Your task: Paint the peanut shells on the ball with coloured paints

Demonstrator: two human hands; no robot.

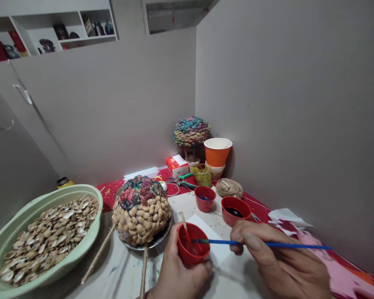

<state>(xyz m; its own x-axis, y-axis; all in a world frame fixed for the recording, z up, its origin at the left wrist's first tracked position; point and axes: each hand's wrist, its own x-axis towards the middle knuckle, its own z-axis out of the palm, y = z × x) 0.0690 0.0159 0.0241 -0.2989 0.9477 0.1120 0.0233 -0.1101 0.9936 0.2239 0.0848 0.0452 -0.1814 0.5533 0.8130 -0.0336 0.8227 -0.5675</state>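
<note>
My left hand (187, 270) is wrapped round a small red cup (193, 255), with a thin wooden stick (185, 224) leaning in it. Between the thumb and fingers of my right hand (274, 257) is a blue paintbrush (220, 241). Its bristle end reaches over the rim of that cup. To the left sits a dome of peanut shells (143, 216), its top painted in dark green, pink and purple, its lower part bare. The dome rests in a metal bowl (162, 241), and twine-wrapped sticks (145, 265) stick out toward me.
A green basket (98, 216) of peanut shells stands at left. Beyond my hands are two red cups of dark liquid (235, 211), a twine ball (229, 188), a cup of yellow-green pieces (202, 176), pliers (183, 182), paper cups (217, 153) and a painted shell dome (191, 133).
</note>
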